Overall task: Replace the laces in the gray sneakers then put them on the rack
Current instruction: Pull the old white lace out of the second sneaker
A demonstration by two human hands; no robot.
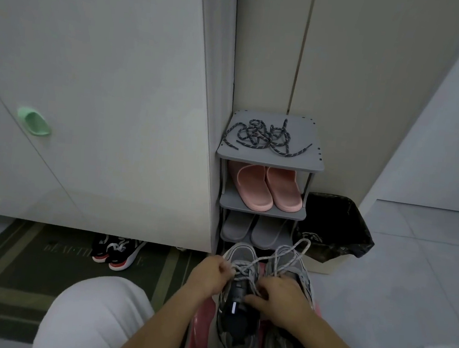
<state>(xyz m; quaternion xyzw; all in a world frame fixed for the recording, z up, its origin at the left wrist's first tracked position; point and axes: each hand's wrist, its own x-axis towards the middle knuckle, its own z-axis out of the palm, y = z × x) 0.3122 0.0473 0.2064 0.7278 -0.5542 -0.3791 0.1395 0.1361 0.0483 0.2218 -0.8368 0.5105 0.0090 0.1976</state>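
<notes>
The gray sneakers (pixel 234 340) stand side by side, toes pointing away, on something pink close to the person, just in front of the shoe rack (pixel 269 156). I cannot tell what the pink thing is.

The left hand (pixel 209 274) pinches the light gray laces (pixel 243 269) at the left side of the left sneaker. The right hand (pixel 281 296) lies over the throat of the same shoe. Its fingers are curled on the lace crossings and its thumb reaches onto the dark tongue. From there loose loops of lace run to the far right, across the toe of the right sneaker.

I judge the sneakers light, with a soft upper that gives under the fingers and a stiffer sole. To carry them, the heel collar or the sole edge is the better hold. A lace is limp and thin and may slip, so it is best pinched near its stiff tip and drawn out eyelet by eyelet, while the other hand steadies the shoe.

At the far left, black and red sneakers (pixel 118 253) sit on a green mat (pixel 17 274) under a cabinet. On the top shelf of the rack lie dark speckled laces (pixel 265 136) in a loose tangle, probably the new ones. Below them are pink slippers (pixel 269 189), then gray slippers (pixel 254 228). A black bin bag (pixel 335 226) is just right of the rack.
</notes>
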